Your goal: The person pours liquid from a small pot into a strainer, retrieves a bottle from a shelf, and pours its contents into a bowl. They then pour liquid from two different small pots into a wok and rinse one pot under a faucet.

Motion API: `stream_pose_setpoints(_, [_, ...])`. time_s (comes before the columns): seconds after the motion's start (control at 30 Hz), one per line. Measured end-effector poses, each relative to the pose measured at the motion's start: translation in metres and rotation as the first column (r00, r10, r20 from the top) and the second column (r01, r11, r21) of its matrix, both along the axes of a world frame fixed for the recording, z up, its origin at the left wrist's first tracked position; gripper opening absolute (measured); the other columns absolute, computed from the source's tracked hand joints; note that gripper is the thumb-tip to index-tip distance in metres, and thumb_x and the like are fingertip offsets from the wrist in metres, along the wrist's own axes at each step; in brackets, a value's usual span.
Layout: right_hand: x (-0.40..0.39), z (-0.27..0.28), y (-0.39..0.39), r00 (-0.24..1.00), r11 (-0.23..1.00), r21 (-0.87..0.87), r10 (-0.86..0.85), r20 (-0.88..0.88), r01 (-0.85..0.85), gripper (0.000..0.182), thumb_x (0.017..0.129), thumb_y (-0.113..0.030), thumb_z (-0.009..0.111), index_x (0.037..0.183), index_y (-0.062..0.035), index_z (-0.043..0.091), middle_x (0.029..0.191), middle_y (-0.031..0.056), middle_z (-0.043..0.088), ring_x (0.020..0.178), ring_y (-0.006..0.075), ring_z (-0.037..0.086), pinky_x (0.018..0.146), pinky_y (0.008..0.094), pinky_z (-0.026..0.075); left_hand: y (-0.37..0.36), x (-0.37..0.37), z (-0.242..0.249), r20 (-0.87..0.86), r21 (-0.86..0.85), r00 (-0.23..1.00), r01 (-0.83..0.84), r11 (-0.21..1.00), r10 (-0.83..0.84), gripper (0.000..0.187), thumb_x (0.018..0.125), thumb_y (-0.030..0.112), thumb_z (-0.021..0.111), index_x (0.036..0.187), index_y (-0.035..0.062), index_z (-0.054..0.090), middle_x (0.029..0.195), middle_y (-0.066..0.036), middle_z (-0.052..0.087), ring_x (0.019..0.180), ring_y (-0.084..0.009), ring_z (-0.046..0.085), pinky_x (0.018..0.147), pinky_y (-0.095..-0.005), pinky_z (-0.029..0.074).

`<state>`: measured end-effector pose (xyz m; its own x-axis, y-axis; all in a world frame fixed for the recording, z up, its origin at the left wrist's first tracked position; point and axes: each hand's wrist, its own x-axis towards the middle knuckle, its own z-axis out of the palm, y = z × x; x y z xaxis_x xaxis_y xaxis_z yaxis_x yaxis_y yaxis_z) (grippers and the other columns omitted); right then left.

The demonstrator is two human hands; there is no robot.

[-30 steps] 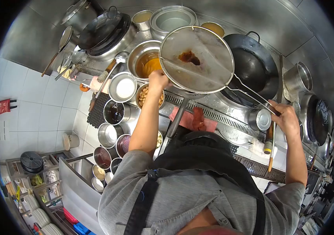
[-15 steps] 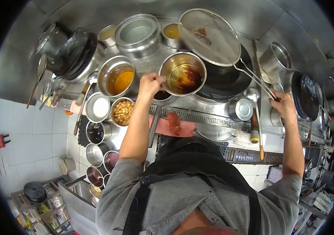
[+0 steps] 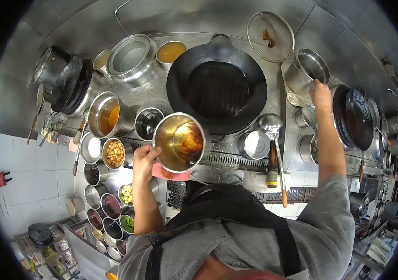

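My left hand point(image 3: 144, 161) grips the rim of a round metal pot point(image 3: 165, 135). Clear yellowish liquid and a dark reddish-brown patch show inside the pot, which is held in front of me. My right hand point(image 3: 321, 95) is closed around the handle of a large mesh strainer point(image 3: 259, 39). The strainer is raised at the back, beside a tall metal pot point(image 3: 294, 77), with a brown scrap lying on its mesh. A black wok point(image 3: 180, 79) sits between my hands, with a thin dark film of liquid in its bottom.
A ladle point(image 3: 269, 122) lies across the counter, next to a small metal container point(image 3: 256, 145). Pots of orange liquid point(image 3: 109, 116) and brown chunks point(image 3: 115, 154) stand left. Several ingredient pots line the lower left. Stacked woks point(image 3: 363, 119) sit at right.
The pot in my left hand has come left and toward me. The strainer has swung right and back, uncovering the wok. My view has shifted.
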<state>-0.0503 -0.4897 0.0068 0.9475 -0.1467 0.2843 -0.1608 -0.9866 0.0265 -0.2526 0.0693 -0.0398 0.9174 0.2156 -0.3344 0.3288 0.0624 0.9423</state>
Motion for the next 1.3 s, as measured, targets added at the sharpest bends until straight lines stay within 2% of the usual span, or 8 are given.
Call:
stream_pose_setpoints(0.2, [0.039, -0.103, -0.008, 0.975, 1.0, 0.004, -0.027, -0.219, 0.028, 0.026, 0.087, -0.011, 0.044, 0.103, -0.0091, 0.064, 0.092, 0.0233, 0.066, 0.088, 0.0399, 0.065, 0.078, 0.0486, 0.052, -0.026, -0.021, 0.006, -0.02, 0.025, 0.985, -0.172, 0.985, 0.172, 0.021, 0.081, 0.008, 0.065, 0.064, 0.008, 0.054, 0.059, 0.003, 0.05, 0.048, -0.0036, 0.036, 0.045, -0.021, 0.026])
stream_pose_setpoints(0.6, [-0.01, -0.12, -0.028, 0.974, 0.958, 0.285, 0.032, -0.224, 0.034, 0.033, 0.085, -0.008, 0.048, 0.114, -0.0117, 0.064, 0.099, 0.0235, 0.065, 0.097, 0.0405, 0.061, 0.085, 0.0465, 0.048, -0.041, 0.032, 0.029, 0.073, 0.212, 0.976, -0.218, 0.953, 0.207, 0.02, 0.081, 0.009, 0.065, 0.064, 0.0069, 0.054, 0.06, 0.001, 0.053, 0.051, -0.0056, 0.043, 0.049, -0.0222, 0.036])
stream_pose_setpoints(0.7, [-0.025, -0.128, -0.036, 0.998, 0.908, 0.416, 0.044, 0.048, -0.06, 0.037, 0.084, -0.008, 0.053, 0.119, -0.0089, 0.061, 0.098, 0.0231, 0.065, 0.099, 0.0435, 0.059, 0.085, 0.0461, 0.047, -0.043, 0.041, 0.02, 0.082, 0.171, 0.973, -0.228, 0.959, 0.216, 0.024, 0.082, 0.009, 0.064, 0.062, 0.0074, 0.051, 0.06, 0.002, 0.052, 0.051, -0.006, 0.044, 0.049, -0.022, 0.037])
stream_pose_setpoints(0.77, [-0.037, -0.125, -0.04, 0.992, 0.818, 0.57, 0.008, 0.128, -0.08, 0.04, 0.081, -0.004, 0.057, 0.12, -0.0079, 0.061, 0.073, 0.0157, 0.064, 0.057, 0.0226, 0.062, 0.055, 0.0357, 0.048, -0.049, 0.043, 0.015, 0.058, 0.122, 0.965, -0.259, 0.958, 0.254, 0.026, 0.082, 0.009, 0.064, 0.061, 0.0082, 0.049, 0.059, 0.002, 0.051, 0.051, -0.006, 0.044, 0.049, -0.0218, 0.037])
stream_pose_setpoints(0.9, [-0.053, -0.094, -0.03, 0.997, 0.439, 0.898, -0.08, -0.01, 0.044, 0.038, 0.081, -0.002, 0.058, 0.119, -0.0036, 0.061, 0.065, 0.0055, 0.058, 0.046, 0.0104, 0.049, 0.044, 0.0262, 0.039, -0.055, 0.061, 0.019, 0.015, 0.164, 0.974, -0.224, 0.961, 0.225, 0.022, 0.081, 0.01, 0.064, 0.063, 0.0062, 0.053, 0.06, 0.001, 0.05, 0.054, -0.0085, 0.047, 0.049, -0.0231, 0.04])
stream_pose_setpoints(1.1, [-0.065, -0.099, -0.019, 0.999, 0.275, 0.961, 0.005, -0.04, 0.037, 0.03, 0.082, -0.001, 0.056, 0.112, -0.0004, 0.063, 0.064, 0.0029, 0.057, 0.045, 0.0103, 0.049, 0.04, 0.0259, 0.037, -0.074, 0.161, 0.002, 0.26, 0.892, 0.956, -0.183, 0.413, -0.139, 0.02, 0.074, 0.018, 0.06, 0.07, -0.0016, 0.061, 0.069, -0.026, 0.061, 0.069, -0.0427, 0.062, 0.068, -0.0472, 0.05])
stream_pose_setpoints(1.2, [-0.082, -0.091, 0.0, 0.994, 0.146, 0.987, 0.065, -0.082, 0.072, 0.027, 0.083, -0.004, 0.059, 0.108, 0.0044, 0.062, 0.067, 0.0042, 0.059, 0.046, 0.0104, 0.051, 0.04, 0.025, 0.039, -0.095, 0.21, -0.018, 0.383, 0.92, 0.847, -0.312, 0.239, -0.369, 0.014, 0.075, 0.014, 0.06, 0.074, -0.0002, 0.061, 0.087, -0.022, 0.064, 0.072, -0.0418, 0.063, 0.07, -0.0479, 0.053])
stream_pose_setpoints(1.3, [-0.097, -0.101, 0.006, 0.993, 0.045, 0.993, 0.048, -0.11, 0.108, 0.034, 0.083, -0.006, 0.06, 0.114, 0.0062, 0.059, 0.067, 0.0045, 0.06, 0.046, 0.0103, 0.051, 0.04, 0.025, 0.039, -0.114, 0.238, -0.025, 0.15, 0.988, 0.885, -0.15, 0.036, -0.442, 0.018, 0.077, 0.014, 0.059, 0.086, -0.001, 0.066, 0.113, -0.023, 0.058, 0.103, -0.0353, 0.061, 0.073, -0.0426, 0.056])
